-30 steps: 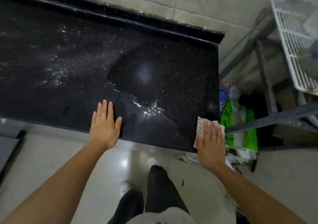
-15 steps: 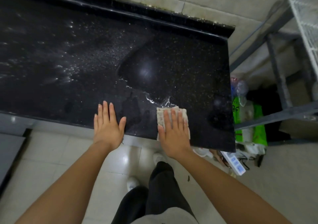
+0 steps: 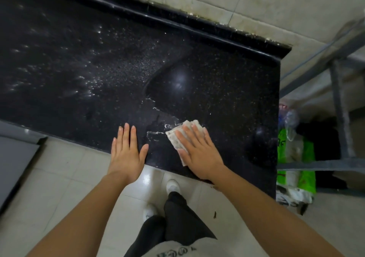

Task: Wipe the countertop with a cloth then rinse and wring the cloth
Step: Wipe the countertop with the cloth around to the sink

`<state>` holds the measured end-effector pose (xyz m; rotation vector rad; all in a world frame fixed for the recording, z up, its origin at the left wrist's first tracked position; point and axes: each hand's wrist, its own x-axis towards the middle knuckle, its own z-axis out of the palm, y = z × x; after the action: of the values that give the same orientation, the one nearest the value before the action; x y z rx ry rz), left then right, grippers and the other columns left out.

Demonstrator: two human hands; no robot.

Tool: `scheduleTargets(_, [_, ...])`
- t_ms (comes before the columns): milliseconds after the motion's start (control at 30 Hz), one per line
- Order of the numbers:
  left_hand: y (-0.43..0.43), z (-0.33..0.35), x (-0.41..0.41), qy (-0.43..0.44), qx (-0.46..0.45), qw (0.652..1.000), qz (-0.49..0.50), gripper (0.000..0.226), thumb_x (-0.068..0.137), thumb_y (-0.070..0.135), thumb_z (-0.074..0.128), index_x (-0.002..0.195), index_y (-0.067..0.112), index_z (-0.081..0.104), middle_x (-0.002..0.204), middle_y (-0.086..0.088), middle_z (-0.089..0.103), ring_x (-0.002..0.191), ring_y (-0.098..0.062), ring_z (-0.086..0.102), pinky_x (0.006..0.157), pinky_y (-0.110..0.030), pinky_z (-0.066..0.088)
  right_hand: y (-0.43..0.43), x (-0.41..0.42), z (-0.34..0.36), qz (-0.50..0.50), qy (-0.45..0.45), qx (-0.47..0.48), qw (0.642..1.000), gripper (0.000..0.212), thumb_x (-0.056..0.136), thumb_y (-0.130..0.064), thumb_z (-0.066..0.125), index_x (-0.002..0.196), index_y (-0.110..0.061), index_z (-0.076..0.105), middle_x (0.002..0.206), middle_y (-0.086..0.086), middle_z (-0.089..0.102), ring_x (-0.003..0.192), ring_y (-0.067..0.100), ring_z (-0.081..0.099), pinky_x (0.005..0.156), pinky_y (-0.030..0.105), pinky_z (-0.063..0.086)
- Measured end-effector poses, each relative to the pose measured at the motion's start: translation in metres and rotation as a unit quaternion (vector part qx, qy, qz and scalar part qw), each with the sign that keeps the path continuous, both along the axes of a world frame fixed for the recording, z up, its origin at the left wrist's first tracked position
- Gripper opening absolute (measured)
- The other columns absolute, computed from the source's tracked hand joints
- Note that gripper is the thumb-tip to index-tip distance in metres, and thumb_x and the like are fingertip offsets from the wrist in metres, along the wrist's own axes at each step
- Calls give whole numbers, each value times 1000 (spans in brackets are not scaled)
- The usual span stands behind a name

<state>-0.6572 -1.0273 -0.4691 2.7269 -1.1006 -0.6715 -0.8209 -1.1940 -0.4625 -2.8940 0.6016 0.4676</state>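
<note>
The left hand (image 3: 127,152) lay flat and released on the near edge of the counter (image 3: 227,75), holding nothing. Just beside it, the right hand (image 3: 197,154) pressed the folded cloth (image 3: 174,138) down with straight fingers. Wiping well probably meant even pressure and overlapping strokes, pushing the water streak (image 3: 156,132) toward the unwiped droplets (image 3: 87,78) farther back. A second earlier the cloth had been at the counter's right end; it had since travelled left.

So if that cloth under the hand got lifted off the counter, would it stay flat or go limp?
Probably limp: the cloth looks thin and folded, flattened under the right hand. Likely damp, so heavier, given water streaks beside it on the countertop. Should slide easily.
</note>
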Motion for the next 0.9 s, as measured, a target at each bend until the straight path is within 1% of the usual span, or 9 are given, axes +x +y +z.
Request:
scheduleTargets(133, [-1,0,0,3,-3,1000,9,72,90,56,3,147,17,-19,150,2,-31,136,-13,-34,114,-34,-16,-39,-4,-7,-59,-14,-14,998,62,89,-55,-18,147,-33,-19,157,-6,-23,141,16,-30,114,40,-23])
scheduleTargets(267, [-2,0,-1,-3,1,1000,16,72,89,57,1,145,18,-20,149,3,-32,136,-13,-34,112,-32,-18,-73,2,-8,-136,-42,1,990,61,93,-53,-5,151,-33,-11,160,-5,-16,142,13,-25,117,39,-18])
scheduleTargets(400, [-1,-3,-1,-16,3,1000,13,71,92,58,-1,147,17,-18,152,2,-28,137,-14,-32,113,-32,-16,-97,14,-10,-240,-56,-4,969,57,101,-47,10,154,-31,-4,162,1,-8,147,24,-15,119,46,-9])
scheduleTargets(533, [-2,-2,-1,-13,5,1000,17,70,93,56,1,148,17,-15,155,0,-25,137,-13,-31,113,-32,-16,-75,30,-8,-331,-58,17,942,58,102,-45,13,154,-25,-5,162,4,-8,146,31,-17,118,48,-12])
scheduleTargets(600, [-4,0,-1,-4,12,1000,18,72,91,55,5,149,16,-15,155,-1,-25,137,-13,-32,113,-33,-16,-52,33,-6,-300,-45,26,952,58,102,-46,11,153,-25,-9,162,4,-11,146,29,-18,117,47,-13])
scheduleTargets(667, [-4,2,-1,0,13,1000,17,72,92,54,7,149,16,-15,155,-2,-25,137,-14,-32,113,-34,-15,-28,31,-4,-224,-37,33,973,58,102,-46,10,151,-26,-13,161,2,-13,146,27,-20,117,45,-15])
scheduleTargets(800, [-3,1,0,2,13,1000,14,70,94,52,10,149,15,-15,156,-2,-24,136,-12,-33,113,-34,-15,-10,11,-8,-39,-42,31,998,59,99,-47,10,153,-29,-5,162,-1,-9,144,23,-24,119,46,-9])
scheduleTargets(867, [-3,2,0,10,17,1000,14,69,96,51,12,148,15,-16,155,-2,-26,136,-12,-33,113,-34,-15,-25,-9,-13,52,-53,15,997,58,99,-50,8,153,-30,-1,162,-3,-3,146,23,-17,119,44,-5])
scheduleTargets(900, [-3,2,1,12,19,1000,13,69,96,51,12,148,15,-17,155,-2,-26,137,-13,-33,113,-34,-15,-36,-20,-15,71,-53,8,996,57,100,-52,6,152,-31,1,161,-4,-3,147,23,-13,118,43,-4])
